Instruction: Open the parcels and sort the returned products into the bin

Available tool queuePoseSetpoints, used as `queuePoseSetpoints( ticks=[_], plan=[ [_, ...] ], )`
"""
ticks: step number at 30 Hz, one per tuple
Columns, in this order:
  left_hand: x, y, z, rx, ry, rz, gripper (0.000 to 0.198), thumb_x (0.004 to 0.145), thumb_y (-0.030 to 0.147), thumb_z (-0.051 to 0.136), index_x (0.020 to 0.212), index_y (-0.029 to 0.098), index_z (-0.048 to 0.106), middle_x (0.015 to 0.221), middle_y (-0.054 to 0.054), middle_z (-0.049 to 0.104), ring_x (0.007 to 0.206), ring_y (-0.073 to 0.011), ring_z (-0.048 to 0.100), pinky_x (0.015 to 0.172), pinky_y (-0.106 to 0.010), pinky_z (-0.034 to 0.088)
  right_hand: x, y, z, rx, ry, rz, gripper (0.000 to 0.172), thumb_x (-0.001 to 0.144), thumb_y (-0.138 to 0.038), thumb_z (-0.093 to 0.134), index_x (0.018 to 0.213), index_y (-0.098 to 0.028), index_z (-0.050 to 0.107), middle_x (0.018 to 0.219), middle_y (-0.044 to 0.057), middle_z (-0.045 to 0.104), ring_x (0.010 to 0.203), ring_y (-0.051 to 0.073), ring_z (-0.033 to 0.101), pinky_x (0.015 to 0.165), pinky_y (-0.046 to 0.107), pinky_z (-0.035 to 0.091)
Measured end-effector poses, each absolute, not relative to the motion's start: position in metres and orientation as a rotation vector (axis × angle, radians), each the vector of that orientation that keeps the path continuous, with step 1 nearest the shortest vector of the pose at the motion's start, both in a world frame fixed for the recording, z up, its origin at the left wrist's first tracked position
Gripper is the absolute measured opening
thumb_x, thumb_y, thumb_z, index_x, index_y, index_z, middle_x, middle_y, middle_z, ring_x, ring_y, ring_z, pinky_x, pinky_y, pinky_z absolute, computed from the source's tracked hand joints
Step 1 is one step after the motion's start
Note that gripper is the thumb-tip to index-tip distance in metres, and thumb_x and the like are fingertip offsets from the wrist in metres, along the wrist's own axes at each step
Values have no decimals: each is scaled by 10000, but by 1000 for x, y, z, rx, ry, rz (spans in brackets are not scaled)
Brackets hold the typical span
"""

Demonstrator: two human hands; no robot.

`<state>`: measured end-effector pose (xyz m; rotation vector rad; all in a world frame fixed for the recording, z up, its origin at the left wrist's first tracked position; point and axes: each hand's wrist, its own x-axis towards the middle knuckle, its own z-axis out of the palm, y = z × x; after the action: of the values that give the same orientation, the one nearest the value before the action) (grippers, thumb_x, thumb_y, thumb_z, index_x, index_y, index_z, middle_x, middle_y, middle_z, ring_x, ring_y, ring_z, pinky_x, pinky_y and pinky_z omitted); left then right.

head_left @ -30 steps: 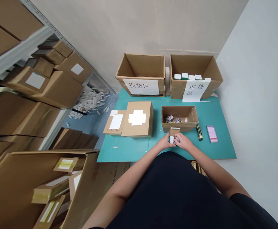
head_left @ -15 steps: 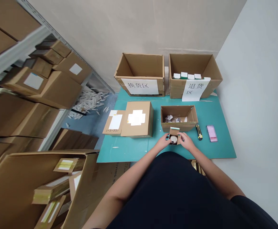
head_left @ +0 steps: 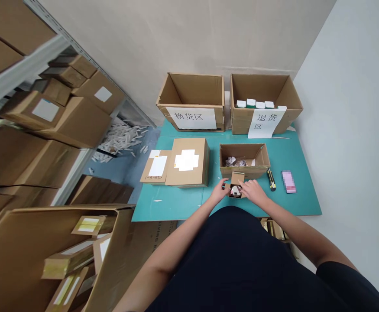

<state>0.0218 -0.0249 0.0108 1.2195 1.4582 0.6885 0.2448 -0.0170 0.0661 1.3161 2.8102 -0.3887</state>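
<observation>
A small cardboard box (head_left: 238, 177) with its flaps up sits near the table's front edge, close to my body. Inside it lies a round, shiny item (head_left: 236, 191) whose kind I cannot make out. On the box's left side, my left hand (head_left: 220, 191) has its thumb and fingers closed at the side flap. My right hand (head_left: 254, 191) is bent over the right edge, fingertips at the opening beside the round item. Just beyond the small box stands an open carton (head_left: 245, 171) with crumpled paper and clear plastic in it.
A yellow-black utility knife (head_left: 271, 180) and a blurred pink item (head_left: 288, 181) lie to the right. Two closed cartons, a large one (head_left: 173, 178) and a small one (head_left: 146, 169), sit left. Behind stand two labelled boxes (head_left: 220, 113) (head_left: 238, 121). Shelves of cartons fill the left side.
The small box's flaps have spread wider, and the round item's shiny face shows. My left hand has moved slightly left with the side flap; my right fingers have come in over the box.
</observation>
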Motion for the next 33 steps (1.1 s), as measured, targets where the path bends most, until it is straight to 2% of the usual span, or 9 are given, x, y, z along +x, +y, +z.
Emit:
queuePoseSetpoints(
  ticks=[2,6,9,14,20,28,33],
  plan=[
    [23,-24,13,1303,1457,692,511,764,167,610,1274,197,603,1101,-50,715,911,-172,669,850,-303,558,242,-16,69,1353,2782,-401,491,993,-294,575,1456,-155,497,1058,135,690,997,284,559,827,378,372],
    [25,-21,15,1387,1500,636,367,781,194,590,1139,204,674,1038,-36,739,897,-193,677,860,-316,549,237,-16,75,1304,2791,-402,466,973,-267,610,1424,-186,531,1144,143,691,1031,284,570,843,381,371],
    [26,-19,16,1401,1522,626,291,804,246,603,1077,207,700,981,-38,745,900,-213,680,866,-327,540,233,-14,81,1261,2797,-374,476,942,-254,656,1402,-199,549,1110,141,686,1037,289,570,845,382,373],
    [28,-16,19,1431,1556,621,196,847,298,593,968,201,712,971,-57,743,938,-236,676,881,-332,514,222,-10,89,1144,2772,-322,345,919,-210,668,1261,-193,634,1045,128,676,1026,284,582,840,378,389],
    [31,-13,20,1426,1584,625,166,857,308,587,898,205,712,917,-47,743,892,-225,668,837,-311,506,207,-8,92,1103,2766,-279,354,904,-165,657,1254,-130,614,1113,154,673,1042,303,592,829,392,403],
    [34,-16,20,1403,1567,666,212,890,317,536,905,200,712,923,-39,748,889,-212,671,827,-298,508,206,-2,94,1083,2745,-274,277,929,-156,598,1200,-147,654,1079,164,658,1045,300,575,850,389,388],
    [36,-17,19,1405,1555,680,215,894,301,525,913,209,718,915,-35,748,886,-211,675,839,-303,507,198,-4,91,1093,2684,-278,293,944,-181,565,1214,-128,668,1093,186,657,1049,313,587,865,417,399]
  ],
)
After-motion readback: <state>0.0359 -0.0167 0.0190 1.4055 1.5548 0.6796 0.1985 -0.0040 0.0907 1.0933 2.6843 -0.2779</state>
